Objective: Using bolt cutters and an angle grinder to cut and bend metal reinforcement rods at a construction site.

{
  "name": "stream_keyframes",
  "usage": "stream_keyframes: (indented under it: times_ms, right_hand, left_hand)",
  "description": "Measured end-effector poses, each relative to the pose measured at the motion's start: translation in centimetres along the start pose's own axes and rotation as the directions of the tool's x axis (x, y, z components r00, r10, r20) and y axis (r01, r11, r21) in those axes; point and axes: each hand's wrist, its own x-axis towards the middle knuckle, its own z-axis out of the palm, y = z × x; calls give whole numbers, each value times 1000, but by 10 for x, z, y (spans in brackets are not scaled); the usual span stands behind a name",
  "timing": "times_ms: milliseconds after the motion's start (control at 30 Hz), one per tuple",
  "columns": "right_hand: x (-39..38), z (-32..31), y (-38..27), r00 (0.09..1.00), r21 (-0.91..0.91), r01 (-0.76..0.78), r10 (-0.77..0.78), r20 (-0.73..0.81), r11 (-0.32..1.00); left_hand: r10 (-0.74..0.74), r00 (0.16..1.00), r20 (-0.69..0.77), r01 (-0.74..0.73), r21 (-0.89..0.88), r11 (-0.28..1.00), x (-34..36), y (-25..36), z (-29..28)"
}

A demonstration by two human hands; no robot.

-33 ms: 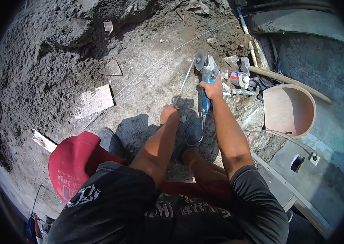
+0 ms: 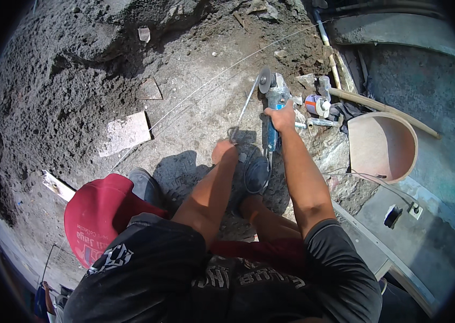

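Observation:
My right hand [image 2: 283, 115] is wrapped round the body of a blue and grey angle grinder [image 2: 273, 98]. Its round disc [image 2: 265, 81] points away from me and meets, or sits right beside, the far end of a thin pale rod [image 2: 249, 100]. The rod slants across the concrete ground, and its near end is at my left hand [image 2: 224, 152], which is closed round it low over the ground. The grinder's near end lies close to my right shoe [image 2: 257, 175]. Whether the disc is spinning, I cannot tell.
A pinkish curved basin [image 2: 383, 145] stands at the right, with a bamboo pole [image 2: 386, 110] behind it. A white bottle [image 2: 318, 106] and pipe pieces lie beside the grinder. A thin line [image 2: 238, 62] crosses the ground. Left are a broken tile [image 2: 126, 133] and heaped grey sand [image 2: 50, 97].

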Motion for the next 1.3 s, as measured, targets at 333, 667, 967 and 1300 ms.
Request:
stream_keyframes:
  times_ms: [333,667,967,1300]
  right_hand:
    - [5,-8,-1,1000,-41,-18,18,11,999]
    - [9,-5,0,1000,-77,0,1,6,997]
    - [9,-8,-4,1000,-96,-8,10,19,995]
    - [14,-5,3,1000,-88,17,-16,8,996]
  left_hand:
    - [-58,997,56,61,-62,996,2,4,1]
    - [-78,996,52,84,-128,988,3,3,5]
    - [-27,1000,14,29,-141,990,-1,2,4]
    - [-12,1000,-5,11,-151,988,1,0,11]
